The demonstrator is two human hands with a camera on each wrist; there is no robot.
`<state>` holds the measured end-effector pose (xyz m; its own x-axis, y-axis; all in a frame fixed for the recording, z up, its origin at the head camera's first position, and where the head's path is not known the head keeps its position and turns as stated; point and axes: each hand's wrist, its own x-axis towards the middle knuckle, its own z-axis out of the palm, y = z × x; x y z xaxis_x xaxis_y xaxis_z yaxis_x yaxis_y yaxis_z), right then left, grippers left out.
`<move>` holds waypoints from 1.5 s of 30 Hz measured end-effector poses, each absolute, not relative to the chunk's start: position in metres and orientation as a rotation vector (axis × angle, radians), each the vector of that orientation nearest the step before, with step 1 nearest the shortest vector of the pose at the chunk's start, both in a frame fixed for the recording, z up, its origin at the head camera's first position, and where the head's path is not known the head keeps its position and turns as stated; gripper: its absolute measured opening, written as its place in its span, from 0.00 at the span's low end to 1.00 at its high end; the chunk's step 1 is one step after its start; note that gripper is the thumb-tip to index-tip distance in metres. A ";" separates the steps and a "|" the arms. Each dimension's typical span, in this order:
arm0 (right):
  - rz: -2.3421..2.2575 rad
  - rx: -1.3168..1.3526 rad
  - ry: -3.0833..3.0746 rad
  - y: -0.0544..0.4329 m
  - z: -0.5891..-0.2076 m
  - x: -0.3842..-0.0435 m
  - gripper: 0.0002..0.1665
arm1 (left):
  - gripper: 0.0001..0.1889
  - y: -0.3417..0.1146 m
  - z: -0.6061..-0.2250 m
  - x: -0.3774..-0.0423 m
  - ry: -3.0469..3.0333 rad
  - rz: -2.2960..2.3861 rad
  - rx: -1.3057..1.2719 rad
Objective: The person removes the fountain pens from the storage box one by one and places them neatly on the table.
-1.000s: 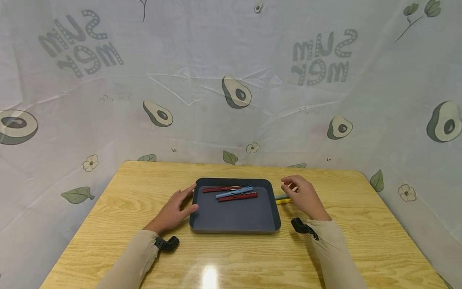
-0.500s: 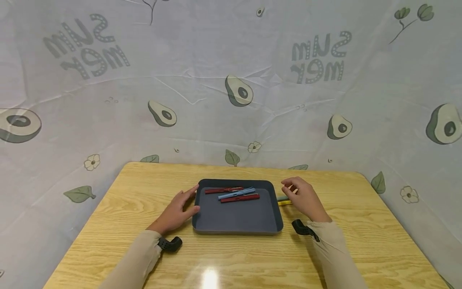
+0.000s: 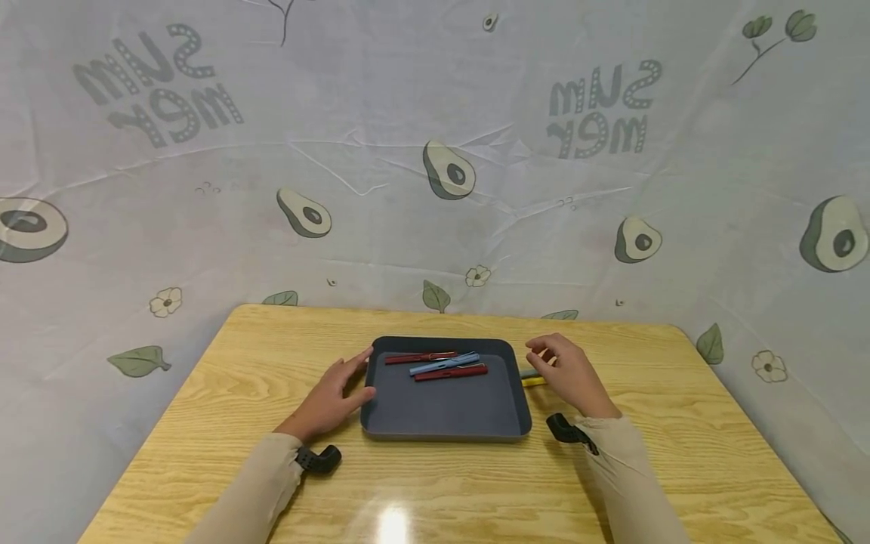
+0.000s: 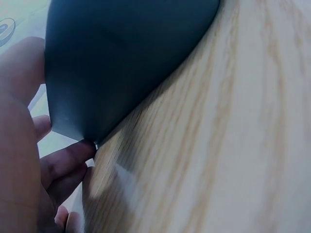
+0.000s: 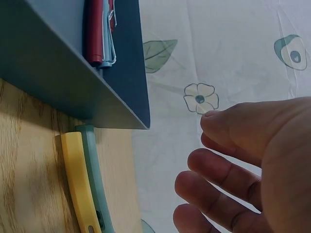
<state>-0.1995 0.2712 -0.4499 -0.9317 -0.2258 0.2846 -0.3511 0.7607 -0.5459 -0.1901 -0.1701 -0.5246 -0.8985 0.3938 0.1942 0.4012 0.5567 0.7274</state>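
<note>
A dark grey rectangular tray (image 3: 442,415) sits on the wooden table. In its back half lie a red pen (image 3: 408,359), a light blue pen (image 3: 427,369) and a second red pen (image 3: 469,371), close together. My left hand (image 3: 328,400) rests at the tray's left side, fingers spread, with thumb and fingertips against the rim and outer wall. Past the right wall lie a yellow pen (image 5: 75,177) and a green pen (image 5: 92,170), side by side, partly hidden by my right hand in the head view. That right hand (image 3: 569,372) hovers above them, fingers loosely bent, holding nothing.
Wooden tabletop (image 3: 435,499) extends around the tray on all sides. Behind the table hangs a pale curtain (image 3: 367,91) printed with avocados and leaves. A black wrist camera (image 3: 318,459) sticks out from the left sleeve, and another camera (image 3: 567,431) from the right.
The head view shifts slightly over the second. The hands stay nearly where they were, the left at the tray and the right over the pens beside it. The pens lie unmoved.
</note>
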 end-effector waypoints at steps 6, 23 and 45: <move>0.914 0.458 -2.759 0.266 -0.447 -0.200 0.15 | 0.39 -0.171 -0.520 -0.190 -2.771 -1.307 -0.695; 0.860 0.555 -2.783 0.224 -0.447 -0.194 0.14 | 0.40 -0.178 -0.526 -0.191 -2.765 -1.311 -0.701; 0.506 0.543 -3.034 0.178 -0.451 -0.218 0.04 | 0.39 -0.172 -0.528 -0.195 -2.740 -1.312 -0.722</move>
<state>-0.2180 0.1784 -0.4507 -0.9394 -0.3347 0.0743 -0.3407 0.8870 -0.3117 -0.1952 -0.1722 -0.5279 -0.8928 0.3978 0.2113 0.4140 0.5400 0.7328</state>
